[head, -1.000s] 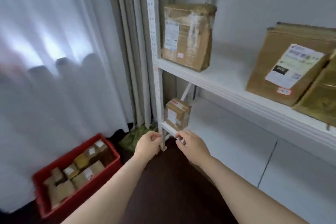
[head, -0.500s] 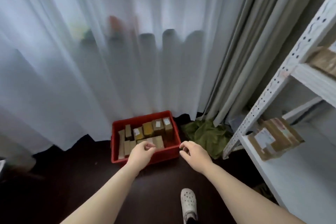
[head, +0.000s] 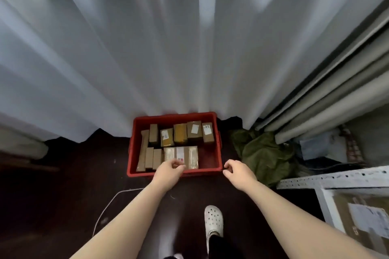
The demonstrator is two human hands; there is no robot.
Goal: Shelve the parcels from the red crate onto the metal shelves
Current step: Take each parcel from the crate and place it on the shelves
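Parcels (head: 181,154) in red crate (head: 210,171) just beyond L hand (head: 168,171) & R hand (head: 239,171), fingers curled, empty.

Matt red plastic is seen in the crate (head: 174,119), brown cardboard with glossy tape in the parcels (head: 181,154), sheer white cloth in the curtain (head: 147,48), and perforated white-painted metal in the shelf (head: 336,178).
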